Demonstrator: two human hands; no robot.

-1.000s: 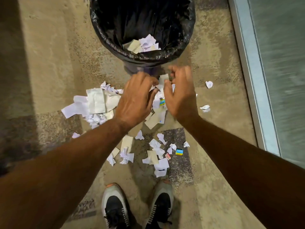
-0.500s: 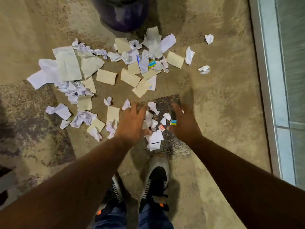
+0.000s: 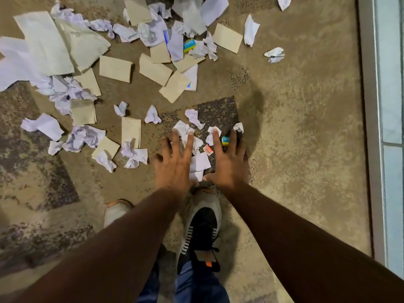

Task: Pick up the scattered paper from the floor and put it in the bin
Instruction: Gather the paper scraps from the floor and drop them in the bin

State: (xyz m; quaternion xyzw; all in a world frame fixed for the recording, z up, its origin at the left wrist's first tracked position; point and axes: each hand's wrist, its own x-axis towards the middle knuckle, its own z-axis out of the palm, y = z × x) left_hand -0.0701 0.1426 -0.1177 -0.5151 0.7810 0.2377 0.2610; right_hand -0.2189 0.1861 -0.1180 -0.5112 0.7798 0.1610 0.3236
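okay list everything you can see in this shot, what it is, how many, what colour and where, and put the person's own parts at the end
Crumpled paper scraps: many, white, strewn over the upper and middle floor.
Flat paper pieces: about a dozen, tan, mixed among the scraps.
Large sheets: two or three, pale grey-green, upper left.
Small printed wrappers: two blue and yellow, one in the top pile, one between the right hand's fingers; one red and white, between the hands.
Carpet: one, mottled beige with dark patches.
Glass panel with frame: one, pale blue and grey, right edge.
Bin: not in view.
Shoes: two, black and grey, bottom centre.
Left hand: open, spread over white scraps.
Right hand: open, spread beside it.
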